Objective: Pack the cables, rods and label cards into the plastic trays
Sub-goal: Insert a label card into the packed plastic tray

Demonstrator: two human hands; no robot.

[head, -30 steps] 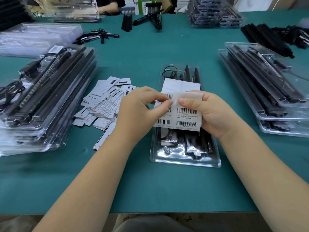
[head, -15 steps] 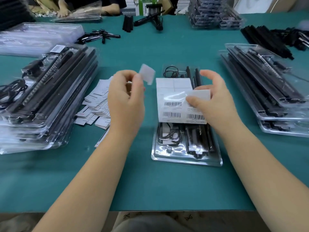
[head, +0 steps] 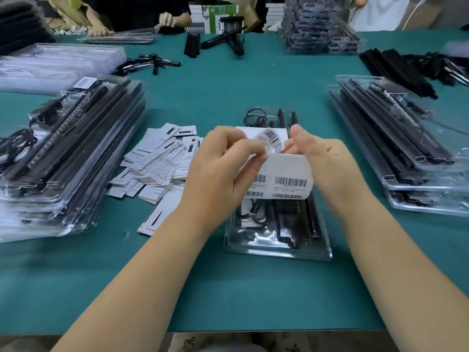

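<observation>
Both hands work above the packed plastic tray (head: 278,246) at desk centre. The left hand (head: 223,171) pinches a barcode sticker (head: 272,139), apparently peeling it. The right hand (head: 327,161), fingers curled, grips the sticker sheet (head: 286,174) to steady it. Barcodes are visible; their print is too small to read. Loose label cards (head: 162,163) lie just left.

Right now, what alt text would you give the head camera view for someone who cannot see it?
Two bare hands, the left hand and the right hand, peel a small white barcode sticker off a white sheet of barcode labels, above a clear plastic tray of black rods and coiled cables on a green table. White label cards lie scattered to the left, with stacks of filled trays on both sides.
</observation>
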